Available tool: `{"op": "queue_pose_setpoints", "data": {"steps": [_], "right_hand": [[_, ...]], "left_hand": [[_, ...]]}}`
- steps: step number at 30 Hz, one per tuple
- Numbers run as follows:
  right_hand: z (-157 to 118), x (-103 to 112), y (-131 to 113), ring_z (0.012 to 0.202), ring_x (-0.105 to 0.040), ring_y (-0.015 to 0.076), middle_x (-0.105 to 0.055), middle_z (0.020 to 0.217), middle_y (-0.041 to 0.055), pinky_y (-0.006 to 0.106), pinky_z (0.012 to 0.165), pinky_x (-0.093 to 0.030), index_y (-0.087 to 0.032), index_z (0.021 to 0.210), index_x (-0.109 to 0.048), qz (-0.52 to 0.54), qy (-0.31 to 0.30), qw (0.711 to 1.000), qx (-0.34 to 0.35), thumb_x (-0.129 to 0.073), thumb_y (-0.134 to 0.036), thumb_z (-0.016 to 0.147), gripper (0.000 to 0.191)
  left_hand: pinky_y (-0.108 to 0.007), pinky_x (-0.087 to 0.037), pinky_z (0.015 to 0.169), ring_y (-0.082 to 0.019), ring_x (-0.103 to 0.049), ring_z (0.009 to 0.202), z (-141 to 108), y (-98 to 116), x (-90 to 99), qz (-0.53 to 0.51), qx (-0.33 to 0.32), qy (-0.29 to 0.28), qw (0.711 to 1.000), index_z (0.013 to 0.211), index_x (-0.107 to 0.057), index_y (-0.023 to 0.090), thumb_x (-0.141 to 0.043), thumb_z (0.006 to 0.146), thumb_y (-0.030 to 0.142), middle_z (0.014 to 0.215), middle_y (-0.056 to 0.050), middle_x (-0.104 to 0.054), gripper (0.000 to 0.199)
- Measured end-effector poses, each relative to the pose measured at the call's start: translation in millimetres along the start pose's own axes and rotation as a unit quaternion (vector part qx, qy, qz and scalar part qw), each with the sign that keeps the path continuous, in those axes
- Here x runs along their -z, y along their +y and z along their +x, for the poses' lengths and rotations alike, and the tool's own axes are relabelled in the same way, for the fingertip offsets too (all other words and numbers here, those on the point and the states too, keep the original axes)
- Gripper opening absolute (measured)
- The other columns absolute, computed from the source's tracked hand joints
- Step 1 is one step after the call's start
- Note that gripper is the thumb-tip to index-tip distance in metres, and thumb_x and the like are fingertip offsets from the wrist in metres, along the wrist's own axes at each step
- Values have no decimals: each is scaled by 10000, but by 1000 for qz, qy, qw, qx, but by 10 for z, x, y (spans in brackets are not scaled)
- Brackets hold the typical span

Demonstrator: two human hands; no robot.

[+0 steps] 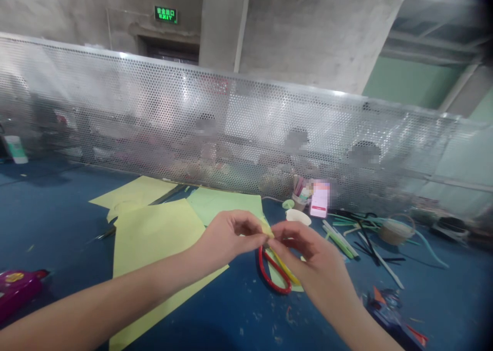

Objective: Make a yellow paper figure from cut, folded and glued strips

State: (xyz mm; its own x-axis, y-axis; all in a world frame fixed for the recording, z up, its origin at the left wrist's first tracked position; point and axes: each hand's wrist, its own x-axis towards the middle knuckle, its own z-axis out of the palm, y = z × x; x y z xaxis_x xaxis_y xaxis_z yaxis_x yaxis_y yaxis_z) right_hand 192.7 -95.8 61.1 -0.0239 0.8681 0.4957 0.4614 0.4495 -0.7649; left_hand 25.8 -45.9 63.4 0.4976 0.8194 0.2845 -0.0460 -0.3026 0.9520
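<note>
Nearest of all, a purple device point(21, 292) is seen at the left and a dark blue object point(395, 317) at the right, both borne by the blue counter point(215, 322); under the left forearm a large yellow sheet point(154, 258) is spread, and in the middle, action! A small yellow piece point(268, 229) is pinched by the left hand point(231, 233) and the right hand point(310, 248), thumb and fingertips pressed in on it from both sides, while red-and-yellow scissors point(283, 290) are placed just beneath, partly hidden by the right thumb; whether they are touched cannot be told; beyond, a pale green sheet point(231, 204) is laid, then a white bowl point(298, 217), a lit phone point(320, 202) beside it, and thin strips strewn around a small bucket point(395, 231); all is backed by a perforated metal screen point(154, 109), topped by concrete and a green exit sign point(166, 15)
</note>
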Motion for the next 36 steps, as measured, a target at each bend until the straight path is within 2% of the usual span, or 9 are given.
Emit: {"op": "queue_pose_setpoints", "data": {"steps": [3,13,18,23,30,36], "right_hand": [[-4,-1,-17,667,-642,147,-658,750,9,250,619,-540,-219,781,-610,-36,13,999,15,-610,-293,766,76],[-24,-9,-38,642,-623,124,-652,727,-15,219,632,-521,-225,775,-620,-37,-3,999,10,-576,-278,798,73],[-28,-7,-40,663,-624,127,-667,774,-3,208,620,-523,-225,810,-636,-21,5,1000,7,-569,-273,806,82],[-26,-12,-32,725,-626,136,-671,815,5,211,645,-526,-234,815,-644,-4,10,1000,17,-575,-272,806,79],[-36,-17,-70,624,-607,110,-647,740,-12,181,581,-514,-213,794,-624,-8,10,1000,-2,-579,-277,792,79],[-41,-31,-61,605,-603,105,-655,734,-14,178,574,-511,-219,796,-627,-18,23,1000,9,-585,-293,788,86]], "left_hand": [[-264,-447,670,-129,-557,692,-7,-16,1,53,-33,-2,998,743,-625,160,-655,712,310,737,-16,-621,155],[-241,-438,643,-120,-541,665,-18,-12,-13,104,-41,3,994,720,-630,175,-642,715,290,710,1,-620,116],[-225,-434,635,-114,-538,666,-37,55,-39,88,-42,-5,995,725,-626,173,-644,715,302,700,7,-610,131],[-208,-425,621,-100,-523,657,-28,29,-29,76,-44,-1,996,736,-628,174,-646,722,286,701,13,-605,114],[-202,-421,608,-89,-511,639,-26,14,-20,56,-27,-2,998,735,-610,166,-640,725,261,689,17,-581,100],[-215,-424,619,-94,-516,641,-33,-4,-24,54,-20,1,998,741,-612,164,-637,722,256,694,13,-587,98]]}}
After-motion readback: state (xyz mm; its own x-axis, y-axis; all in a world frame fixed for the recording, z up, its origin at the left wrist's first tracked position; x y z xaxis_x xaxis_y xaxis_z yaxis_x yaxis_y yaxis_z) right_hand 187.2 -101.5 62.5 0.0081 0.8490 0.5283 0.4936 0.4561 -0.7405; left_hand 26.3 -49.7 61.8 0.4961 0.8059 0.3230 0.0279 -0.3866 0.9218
